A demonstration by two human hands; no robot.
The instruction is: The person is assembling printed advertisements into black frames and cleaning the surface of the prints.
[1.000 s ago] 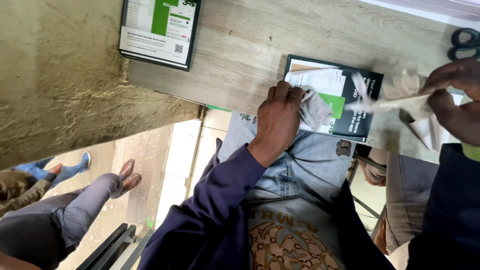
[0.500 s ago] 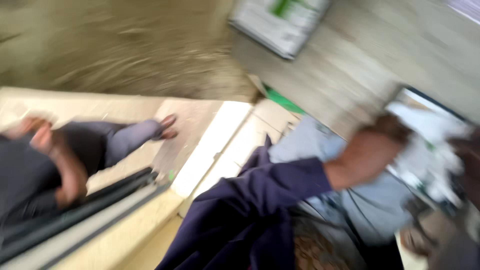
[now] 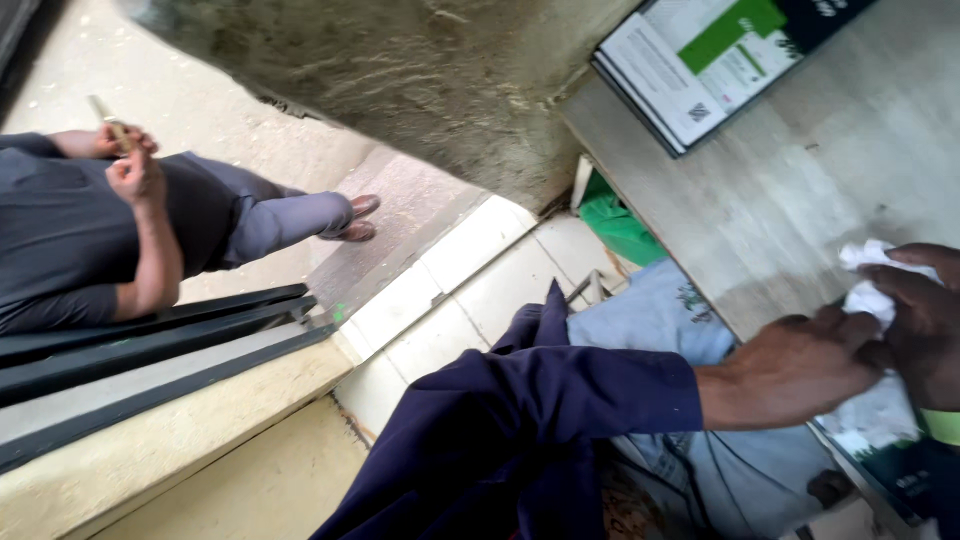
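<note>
My left hand (image 3: 800, 365), on an arm in a navy sleeve, reaches right across my lap to a crumpled white paper (image 3: 866, 290). Its fingertips close on the paper's lower end. My right hand (image 3: 925, 325) comes in from the right edge and grips the same paper from the other side; the two hands touch. Below them lies a dark framed card (image 3: 885, 455), partly hidden by my hands. All of this is over the near edge of a grey wooden table (image 3: 800, 200).
A framed white and green sign (image 3: 700, 70) lies at the table's far end. Something green (image 3: 620, 230) sits under the table. At the left another person (image 3: 90, 230) in grey stands on the rough floor beside black rails (image 3: 150, 340).
The camera has swung left and down, so the table moved to the right edge. My hands, apart a second ago with paper in each, have come together on the white paper.
</note>
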